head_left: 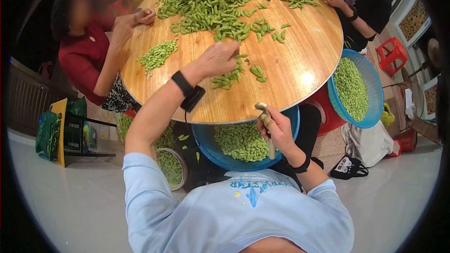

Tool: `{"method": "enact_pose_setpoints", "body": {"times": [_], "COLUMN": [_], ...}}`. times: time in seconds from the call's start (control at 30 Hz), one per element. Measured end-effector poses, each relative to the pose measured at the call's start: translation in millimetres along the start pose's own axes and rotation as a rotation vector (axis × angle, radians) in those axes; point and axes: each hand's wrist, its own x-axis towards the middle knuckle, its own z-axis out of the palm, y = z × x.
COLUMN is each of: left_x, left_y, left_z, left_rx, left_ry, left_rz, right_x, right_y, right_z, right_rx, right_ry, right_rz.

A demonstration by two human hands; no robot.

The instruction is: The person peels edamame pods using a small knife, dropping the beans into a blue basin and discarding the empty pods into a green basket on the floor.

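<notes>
At mid-frame, the left hand (218, 61) is grasping edamame pods (227, 80), apparently picking some up. The right hand (277, 130) is clutching a small tool (261, 108); the next move calls for bringing the pods over to it.

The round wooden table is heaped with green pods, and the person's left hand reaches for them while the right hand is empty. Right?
Not quite. The head view shows the right hand gripping a small tool over the blue basin. The table, green pods and reaching left hand are as you say.
</notes>
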Motion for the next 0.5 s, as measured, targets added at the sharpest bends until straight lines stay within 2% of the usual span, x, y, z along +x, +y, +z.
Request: {"method": "enact_pose_setpoints", "body": {"times": [0.03,0.1,0.13,0.2,0.23,0.3,0.33,0.37,0.43,0.5], "left_x": [-9,-32,-42,-60,-66,-75,-78,-81,-85,-88], "left_y": [7,24,36,59,66,75,69,70,74,77], "left_z": [2,12,17,27,33,41,58,59,59,51], "left_rx": [0.003,-0.437,-0.441,-0.940,-0.944,-1.112,-1.217,-1.222,-1.252,-1.250], "left_ry": [-0.005,0.046,0.036,-0.029,-0.035,-0.013,0.078,0.080,0.018,-0.020], "left_rz": [0.005,-0.078,-0.074,-0.188,-0.188,-0.311,-0.247,-0.254,-0.378,-0.396], "right_x": [3,10,13,17,19,18,16,15,15,13], "right_y": [-2,-4,-1,-4,-6,-7,-5,-4,-1,1], "right_z": [1,5,6,10,11,11,11,12,13,13], "right_rx": [0.005,0.277,0.346,0.464,0.578,0.630,0.650,0.670,0.664,0.661], "right_ry": [0.006,0.068,0.066,0.074,0.069,0.047,0.021,-0.004,-0.025,-0.044], "right_rz": [-0.003,0.022,0.029,0.080,0.127,0.140,0.140,0.138,0.137,0.137]}}
